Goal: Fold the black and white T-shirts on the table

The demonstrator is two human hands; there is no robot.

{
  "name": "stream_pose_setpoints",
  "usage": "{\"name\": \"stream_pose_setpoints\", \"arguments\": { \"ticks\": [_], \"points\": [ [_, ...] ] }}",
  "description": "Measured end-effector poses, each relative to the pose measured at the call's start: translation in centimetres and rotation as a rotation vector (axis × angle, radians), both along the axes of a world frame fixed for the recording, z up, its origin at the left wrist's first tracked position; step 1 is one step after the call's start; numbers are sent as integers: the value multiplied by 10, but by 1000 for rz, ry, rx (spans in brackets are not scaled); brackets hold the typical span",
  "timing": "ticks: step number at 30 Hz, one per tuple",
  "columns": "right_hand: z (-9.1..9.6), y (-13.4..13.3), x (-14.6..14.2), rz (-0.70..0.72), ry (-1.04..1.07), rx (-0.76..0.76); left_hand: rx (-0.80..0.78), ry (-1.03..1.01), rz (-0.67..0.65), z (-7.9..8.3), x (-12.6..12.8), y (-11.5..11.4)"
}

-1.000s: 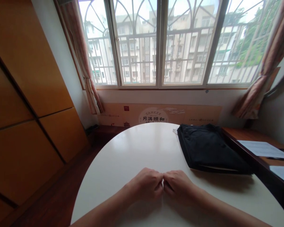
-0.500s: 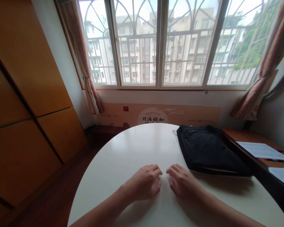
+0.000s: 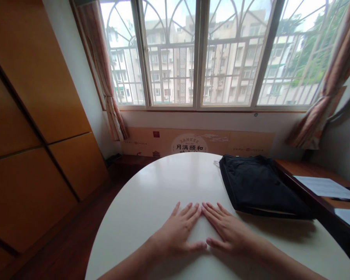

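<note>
My left hand (image 3: 179,229) lies palm down on the white round table (image 3: 151,186), its fingers stretched out and spread. Beside it, my right hand (image 3: 228,229) rests flat in the same way, fingers apart. The index fingertips nearly meet, and the two thumbs point at each other with a small gap at most. Neither hand holds anything. To the right of and beyond my right hand is a folded stack of black cloth (image 3: 262,186), lying near the table's right edge without touching my fingers.
A brown wooden desk (image 3: 303,169) with white paper sheets (image 3: 326,186) adjoins the table on the right. Wooden cabinets (image 3: 55,97) stand at the left. Behind the table are a printed cardboard panel (image 3: 218,144) and a barred window with tied curtains (image 3: 317,120).
Both hands have gone from curled fingers to flat, spread fingers on the table. The fingertips and thumbs of the two hands have come closer together. The black cloth has stayed put.
</note>
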State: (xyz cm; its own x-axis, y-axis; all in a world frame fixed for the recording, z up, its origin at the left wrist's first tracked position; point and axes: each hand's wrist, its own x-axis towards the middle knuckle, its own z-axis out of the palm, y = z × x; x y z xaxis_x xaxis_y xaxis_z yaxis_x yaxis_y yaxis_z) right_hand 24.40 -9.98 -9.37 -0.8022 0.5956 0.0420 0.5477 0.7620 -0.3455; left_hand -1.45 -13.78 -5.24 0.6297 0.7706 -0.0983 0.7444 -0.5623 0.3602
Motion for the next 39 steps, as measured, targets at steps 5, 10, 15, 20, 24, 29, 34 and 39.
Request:
{"name": "stream_pose_setpoints", "arguments": {
  "ticks": [5, 10, 15, 20, 24, 29, 34, 39],
  "points": [
    [3, 0, -2, 24, -10, -18, -32, 32, 36, 4, -7, 3],
    [3, 1, -5, 25, 10, -46, -5, -23, 8, -2, -5, 5],
    [3, 2, -5, 21, 9, -67, -44, 6, 43, 3, 3, 3],
    [4, 2, -4, 17, 30, -79, -56, 33, 29, 9, 4, 4],
    [5, 2, -5, 13, 11, -91, -42, 15, 12, 6, 2, 5],
    [3, 1, -4, 17, 20, -61, -56, 25, 33, 8, 3, 3],
    [2, 1, -3, 15, 32, -56, -71, 11, 28, 8, 2, 4],
    [3, 2, -3, 7, 5, -60, -72, 9, 18, 6, 2, 6]
  ]
}}
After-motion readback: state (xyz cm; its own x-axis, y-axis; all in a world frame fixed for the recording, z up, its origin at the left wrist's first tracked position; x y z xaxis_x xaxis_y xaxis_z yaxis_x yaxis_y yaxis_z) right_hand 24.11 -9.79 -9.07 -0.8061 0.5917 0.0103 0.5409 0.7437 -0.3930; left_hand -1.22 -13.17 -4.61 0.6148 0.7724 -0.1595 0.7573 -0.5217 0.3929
